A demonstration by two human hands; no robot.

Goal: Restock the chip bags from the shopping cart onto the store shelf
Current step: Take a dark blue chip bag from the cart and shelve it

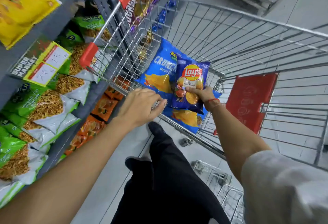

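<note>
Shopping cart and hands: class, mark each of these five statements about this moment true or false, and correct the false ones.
1. The right hand grips a dark blue Lay's bag. True.
2. The left hand holds a green snack bag. False: it is empty, fingers spread, reaching towards the cart.
3. A larger light blue chip bag lies in the cart under the Lay's bag. True.
4. The cart's fold-out seat flap is yellow. False: it is red.
5. The green snack bags sit on the shelf to the person's right. False: they are on the left.
</note>
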